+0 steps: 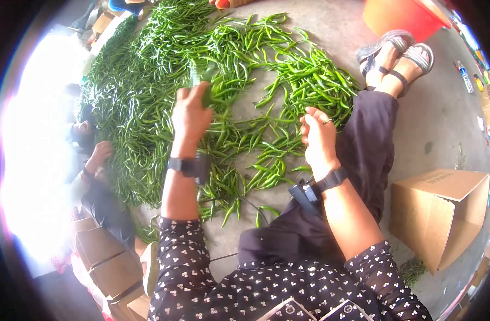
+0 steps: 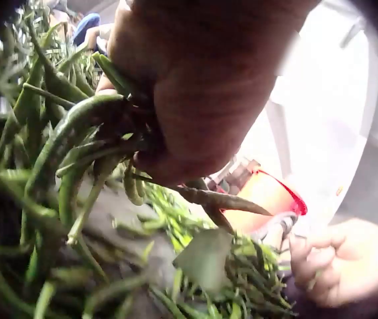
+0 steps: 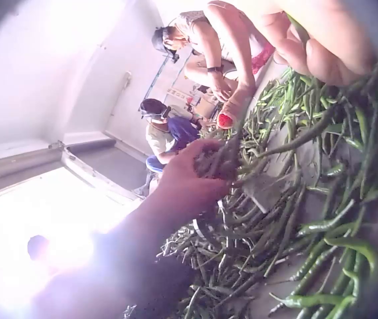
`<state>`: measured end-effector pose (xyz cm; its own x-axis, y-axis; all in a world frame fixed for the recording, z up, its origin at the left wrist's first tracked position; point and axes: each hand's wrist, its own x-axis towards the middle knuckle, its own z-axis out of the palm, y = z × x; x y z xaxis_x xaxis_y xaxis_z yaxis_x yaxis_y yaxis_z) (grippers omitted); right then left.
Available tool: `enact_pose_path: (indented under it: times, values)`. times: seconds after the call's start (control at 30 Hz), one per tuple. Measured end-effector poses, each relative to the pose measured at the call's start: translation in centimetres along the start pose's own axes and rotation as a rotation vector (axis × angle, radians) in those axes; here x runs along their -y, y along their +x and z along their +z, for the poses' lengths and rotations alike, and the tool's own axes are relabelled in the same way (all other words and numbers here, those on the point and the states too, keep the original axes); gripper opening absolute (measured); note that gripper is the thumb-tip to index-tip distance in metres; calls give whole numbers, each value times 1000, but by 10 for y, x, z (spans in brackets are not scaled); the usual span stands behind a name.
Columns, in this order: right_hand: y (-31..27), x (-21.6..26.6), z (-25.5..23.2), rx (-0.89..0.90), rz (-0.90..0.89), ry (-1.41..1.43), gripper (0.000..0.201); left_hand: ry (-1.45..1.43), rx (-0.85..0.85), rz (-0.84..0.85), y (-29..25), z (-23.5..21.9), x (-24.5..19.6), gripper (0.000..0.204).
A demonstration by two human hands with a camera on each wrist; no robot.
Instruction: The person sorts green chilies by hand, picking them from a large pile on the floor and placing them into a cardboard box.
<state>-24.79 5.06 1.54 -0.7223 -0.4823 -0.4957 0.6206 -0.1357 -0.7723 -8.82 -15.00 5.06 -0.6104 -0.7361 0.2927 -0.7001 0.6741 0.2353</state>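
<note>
At far left, a person's arm, cut off by glare, reaches the wide spread of green chilies on the floor, too many to count. The 1 left hand grasps a bunch of chilies above it; its palm hides their number. Right of it, the 1 right hand curls its fingers beside a denser pile. Farther right are 2 sandals, 1 red tub, cut off at the top, and 1 open cardboard box. Only the right wrist view shows 1 chili in the right fingers, and 2 people crouching beyond, clearly.
</note>
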Motion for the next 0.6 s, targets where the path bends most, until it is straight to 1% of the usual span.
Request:
enact_pose_path:
  times: [0.03, 0.07, 0.1, 0.17, 0.23, 0.27, 0.3, 0.33, 0.37, 0.4, 0.43, 0.47, 0.5, 0.53, 0.57, 0.6]
  values:
    - [-1, 1, 1, -7, 5, 3, 21, 27, -90, 17, 3, -7, 17, 53]
    - [-1, 1, 1, -8, 4, 6, 21, 82, -69, -142, 4, -11, 30, 53]
    - [-1, 1, 0, -4, -7, 16, 20, 165, -73, -207, 6, -16, 39, 56]
    - [0, 0, 0, -5, -22, 28, 20, 392, -255, -125, 6, -11, 46, 59]
    - [1, -1, -1, -32, -44, 84, 19, 341, -199, -62, 11, -8, 27, 62]
    - [2, -2, -2, -33, -48, 82, 19, 243, -224, 76, 16, 4, 17, 60]
    - [1, -2, -2, -73, -85, 104, 18, 120, -188, 142, 18, 14, -2, 59]
    - [1, -2, -2, -111, -122, 126, 18, -11, -122, 149, 18, 24, -27, 59]
    - [1, -1, -2, -109, -124, 125, 18, -142, -97, 282, 21, 40, -45, 64]
    - [1, 0, -3, -132, -152, 146, 18, -229, 36, 350, 21, 40, -75, 74]
    - [1, 2, -4, -154, -180, 167, 18, -299, 74, 412, 20, 49, -102, 77]
    - [0, 3, -3, -174, -190, 165, 17, -287, 129, 487, 19, 57, -125, 80]
    - [-1, 5, -4, -175, -199, 146, 16, -351, 132, 595, 19, 69, -145, 82]
    - [-1, 5, -4, -178, -218, 157, 16, -308, 206, 638, 19, 71, -166, 86]
    - [1, 5, -4, -183, -238, 168, 15, -256, 185, 730, 20, 84, -178, 90]
    - [3, 4, -7, -190, -268, 166, 14, -132, 260, 774, 23, 93, -191, 85]
